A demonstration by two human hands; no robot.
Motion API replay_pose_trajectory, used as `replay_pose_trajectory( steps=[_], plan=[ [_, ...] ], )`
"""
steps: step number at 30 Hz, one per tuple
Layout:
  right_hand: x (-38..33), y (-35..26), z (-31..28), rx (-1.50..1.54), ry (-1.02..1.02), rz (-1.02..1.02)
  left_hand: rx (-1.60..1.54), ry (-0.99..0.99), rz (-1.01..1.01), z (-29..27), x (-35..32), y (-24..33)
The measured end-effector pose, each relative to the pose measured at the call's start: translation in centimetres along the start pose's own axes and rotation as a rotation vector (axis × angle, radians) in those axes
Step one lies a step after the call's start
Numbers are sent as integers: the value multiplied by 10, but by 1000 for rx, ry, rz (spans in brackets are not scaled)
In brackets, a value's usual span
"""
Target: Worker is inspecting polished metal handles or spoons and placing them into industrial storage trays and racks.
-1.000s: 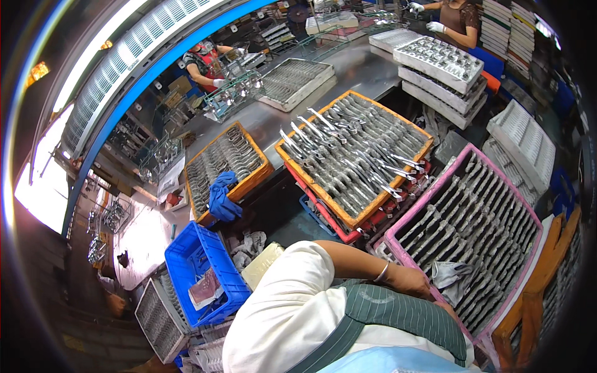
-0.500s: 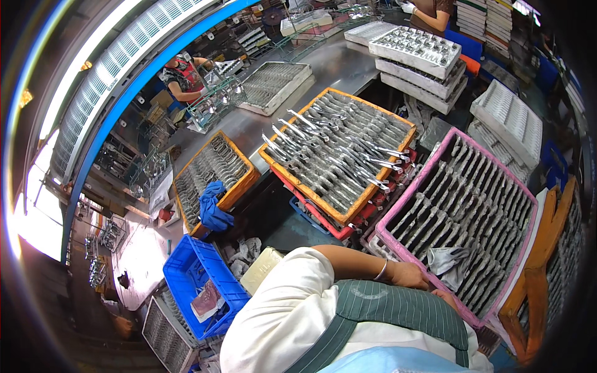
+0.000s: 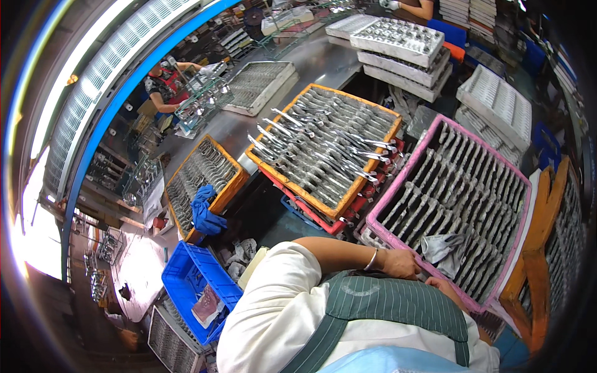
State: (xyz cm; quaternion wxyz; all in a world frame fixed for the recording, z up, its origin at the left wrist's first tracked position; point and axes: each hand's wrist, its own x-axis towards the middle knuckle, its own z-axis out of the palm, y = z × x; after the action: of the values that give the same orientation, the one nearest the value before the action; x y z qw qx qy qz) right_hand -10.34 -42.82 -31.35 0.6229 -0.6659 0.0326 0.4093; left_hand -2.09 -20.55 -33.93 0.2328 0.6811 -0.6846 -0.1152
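My left hand (image 3: 401,264), with a thin bangle at the wrist, lies on the near rim of a pink tray (image 3: 398,193) filled with rows of grey metal cutlery. A crumpled grey cloth (image 3: 443,247) lies on the cutlery just right of that hand, touching its fingers; whether the fingers grip it is unclear. Only a sliver of my right hand (image 3: 446,287) shows beside the tray's near rim, mostly hidden behind my green striped apron. An orange tray (image 3: 380,163) of shiny spoons and forks sits to the left of the pink one.
A second orange tray (image 3: 231,186) with a blue cloth (image 3: 205,211) over its edge stands further left. A blue crate (image 3: 186,280) sits low on the left. White trays (image 3: 398,40) are stacked at the back. Other people work at the far bench. An orange wooden frame (image 3: 535,248) stands on the right.
My head has dipped and turned, so the trays sit higher and larger in view. Both hands have stayed at the pink tray's near rim by the grey cloth.
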Motion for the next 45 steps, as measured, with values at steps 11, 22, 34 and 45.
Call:
replay_pose_trajectory(
  steps=[11,22,34,45],
  plan=[
    [1,30,-24,-67,-29,-52,64,-129,-158,-3,0,-4],
    [28,-22,-23,-786,834,-491,-893,586,-796,-44,-28,17],
    [47,-33,1,-420,877,-718,-995,662,-1036,-21,6,-2],
    [27,-9,33,-373,925,-721,-472,672,-614,-11,33,22]
  ],
)
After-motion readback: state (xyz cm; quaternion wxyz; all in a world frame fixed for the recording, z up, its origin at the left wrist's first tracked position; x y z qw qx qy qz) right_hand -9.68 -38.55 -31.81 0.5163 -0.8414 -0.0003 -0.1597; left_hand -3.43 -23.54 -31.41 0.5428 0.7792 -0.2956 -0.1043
